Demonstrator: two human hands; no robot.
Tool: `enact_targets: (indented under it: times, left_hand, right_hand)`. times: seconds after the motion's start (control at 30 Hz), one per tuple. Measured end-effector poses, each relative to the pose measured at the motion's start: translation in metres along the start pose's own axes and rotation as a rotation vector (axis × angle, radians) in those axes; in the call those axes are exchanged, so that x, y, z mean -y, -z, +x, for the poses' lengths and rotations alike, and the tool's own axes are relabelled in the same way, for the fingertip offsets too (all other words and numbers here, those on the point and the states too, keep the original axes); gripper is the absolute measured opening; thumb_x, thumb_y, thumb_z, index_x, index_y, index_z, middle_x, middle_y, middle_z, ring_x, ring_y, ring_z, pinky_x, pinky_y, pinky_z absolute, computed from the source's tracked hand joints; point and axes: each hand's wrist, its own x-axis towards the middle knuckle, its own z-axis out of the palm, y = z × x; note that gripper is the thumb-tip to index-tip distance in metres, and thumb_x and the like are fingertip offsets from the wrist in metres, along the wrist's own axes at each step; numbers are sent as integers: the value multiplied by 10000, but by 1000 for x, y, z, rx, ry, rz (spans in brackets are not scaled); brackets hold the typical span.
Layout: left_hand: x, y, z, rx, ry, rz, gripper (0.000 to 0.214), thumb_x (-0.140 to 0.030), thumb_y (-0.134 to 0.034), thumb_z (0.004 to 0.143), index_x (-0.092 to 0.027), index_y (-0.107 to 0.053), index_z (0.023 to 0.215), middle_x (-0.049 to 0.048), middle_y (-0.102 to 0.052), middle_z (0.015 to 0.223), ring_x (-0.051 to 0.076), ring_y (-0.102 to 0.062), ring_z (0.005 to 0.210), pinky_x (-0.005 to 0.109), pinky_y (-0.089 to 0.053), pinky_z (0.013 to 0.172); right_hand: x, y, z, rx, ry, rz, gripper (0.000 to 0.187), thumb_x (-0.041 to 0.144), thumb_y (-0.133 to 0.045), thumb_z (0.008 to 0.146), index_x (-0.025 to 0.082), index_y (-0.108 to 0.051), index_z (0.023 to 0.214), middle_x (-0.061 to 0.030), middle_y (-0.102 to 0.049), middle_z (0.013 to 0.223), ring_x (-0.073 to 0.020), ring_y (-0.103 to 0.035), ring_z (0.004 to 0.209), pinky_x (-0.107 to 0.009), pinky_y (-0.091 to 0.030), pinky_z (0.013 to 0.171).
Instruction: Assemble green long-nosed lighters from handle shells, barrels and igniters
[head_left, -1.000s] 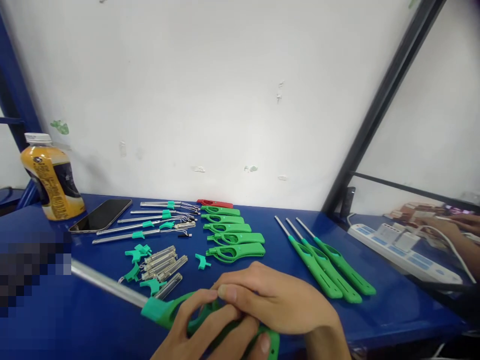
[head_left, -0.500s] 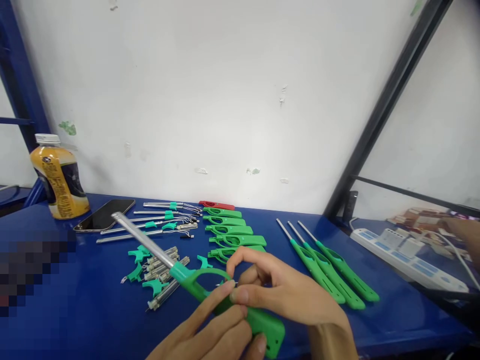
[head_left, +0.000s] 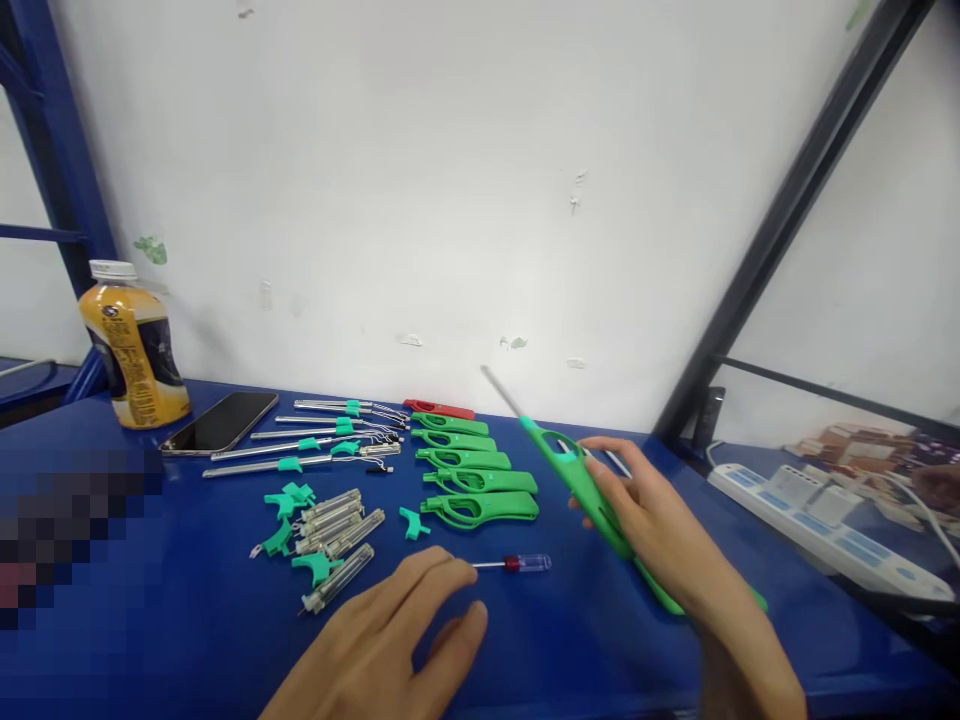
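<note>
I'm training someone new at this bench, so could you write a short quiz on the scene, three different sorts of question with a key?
1. True or false: in this view, the bottle stands to the left of the phone.

2. What does the person's right grip hold?
A) the bottle
B) a green lighter
C) the phone

3. Which tool lies on the table, nearer the camera than the row of handle shells?

Key:
1. True.
2. B.
3. The screwdriver.
</note>
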Motion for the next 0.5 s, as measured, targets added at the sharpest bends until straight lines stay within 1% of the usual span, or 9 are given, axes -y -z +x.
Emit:
enact_targets:
  times: [0.07, 0.13, 0.2, 0.23, 0.27, 0.3, 0.37, 0.43, 0.5]
  left_hand:
    - [5, -1, -3, 74, 67, 8, 432, -10, -441, 1002, -232, -729, 1234, 112, -744, 1320, 231, -740, 1241, 245, -664, 877]
    - [11, -4, -5, 101, 118, 21, 469, -14, -409, 984, -234, -709, 1270, 156, -674, 1411, 235, -768, 1171, 228, -660, 736]
    - [16, -7, -6, 105, 174, 32, 479, -54, -402, 998, -258, -682, 1329, 169, -591, 1497, 176, -810, 947, 203, -633, 617]
    - [19, -8, -6, 116, 210, 26, 476, -82, -398, 1017, -272, -666, 1362, 167, -558, 1523, 125, -791, 786, 178, -591, 531]
    - [21, -8, -5, 121, 270, 33, 459, -109, -405, 1038, -291, -661, 1372, 155, -549, 1526, 78, -738, 638, 168, -549, 466]
    - [23, -8, -4, 133, 320, 38, 436, -136, -414, 1057, -305, -660, 1374, 141, -551, 1516, 43, -676, 539, 162, -517, 430]
    - [28, -6, -1, 140, 398, 46, 391, -180, -436, 1078, -319, -672, 1358, 113, -580, 1458, 7, -582, 445, 164, -493, 412]
    - [34, -3, 1, 112, 427, 48, 361, -227, -439, 1093, -312, -683, 1345, 102, -599, 1397, 0, -546, 419, 175, -485, 417]
    - [42, 0, 2, 74, 443, 56, 346, -269, -426, 1106, -297, -688, 1330, 95, -607, 1340, 4, -543, 414, 188, -478, 422]
  right_hand:
    - [-17, 3, 12, -86, -49, -93, 490, 560, -384, 1058, 252, -505, 1419, -19, -745, 797, -275, -790, 765, -379, -572, 711]
    - [-32, 5, 23, -119, -93, -188, 382, 445, -377, 1070, 260, -578, 1338, 0, -723, 742, -268, -774, 667, -395, -557, 718]
    - [-43, 6, 31, -107, -126, -259, 348, 399, -357, 1102, 259, -647, 1234, 5, -710, 739, -231, -749, 626, -389, -566, 727]
    - [-47, 6, 34, -88, -144, -289, 335, 411, -389, 1119, 247, -667, 1207, 2, -718, 779, -205, -737, 640, -378, -578, 735]
    - [-49, 6, 36, -62, -160, -316, 322, 435, -445, 1125, 229, -680, 1197, -7, -732, 847, -182, -731, 682, -366, -593, 748]
    - [-51, 5, 38, -34, -176, -342, 317, 463, -516, 1115, 211, -686, 1207, -20, -745, 937, -167, -729, 745, -359, -608, 769]
    - [-54, 5, 39, 24, -202, -393, 352, 491, -635, 1073, 190, -684, 1249, -51, -743, 1125, -171, -729, 902, -373, -631, 833]
    - [-57, 5, 40, 74, -217, -443, 354, 463, -672, 1058, 195, -678, 1289, -74, -722, 1250, -200, -728, 1024, -409, -636, 897]
    - [-60, 4, 39, 113, -221, -489, 359, 438, -681, 1054, 197, -668, 1320, -84, -710, 1297, -217, -726, 1075, -434, -633, 930]
